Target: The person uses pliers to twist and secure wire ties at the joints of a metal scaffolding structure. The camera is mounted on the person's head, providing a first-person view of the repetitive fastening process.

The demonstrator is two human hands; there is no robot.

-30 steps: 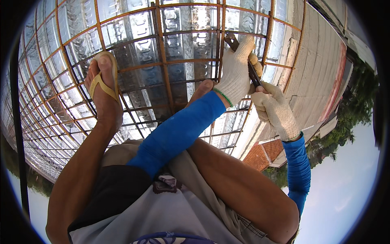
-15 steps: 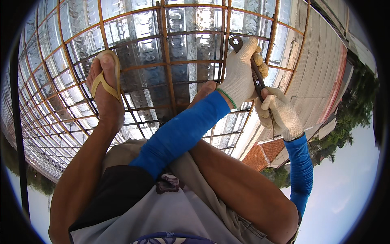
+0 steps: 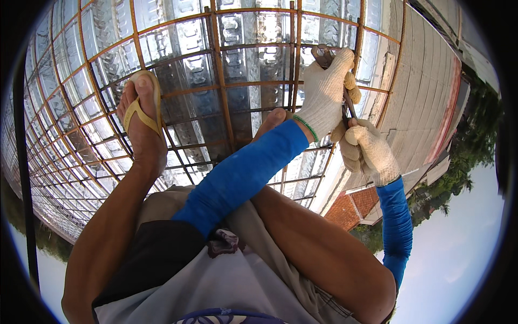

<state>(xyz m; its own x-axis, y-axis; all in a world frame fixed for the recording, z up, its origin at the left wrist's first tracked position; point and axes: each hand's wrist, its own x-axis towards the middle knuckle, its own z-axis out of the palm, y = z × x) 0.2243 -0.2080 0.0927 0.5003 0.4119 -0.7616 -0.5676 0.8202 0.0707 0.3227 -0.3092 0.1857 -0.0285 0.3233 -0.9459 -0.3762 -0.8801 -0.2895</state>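
Observation:
A dark metal pair of pincers [image 3: 322, 55] with a rounded head is held between my gloved hands, above the right side of a rusty rebar grid [image 3: 219, 73]. My left hand [image 3: 325, 93], in a cream knit glove with tan-coated fingertips, is closed round it just below the head. Lower and to the right, my right hand [image 3: 373, 150], gloved alike, grips the handle ends with the thumb on top. The left fingers cover the middle of the tool. Whether any wire sits in the jaws cannot be made out.
Shiny ribbed metal decking [image 3: 186, 67] lies under the bars. My left foot in a yellow flip-flop [image 3: 143, 110] stands on the grid, the other foot [image 3: 270, 123] behind my left forearm. Beyond the right edge are grey boards [image 3: 423, 92], a tiled roof [image 3: 345, 209] and trees.
The pincers' head has moved slightly right and looks spread wider, with the handles a little farther apart. My left hand has shifted slightly right; my right hand has barely moved.

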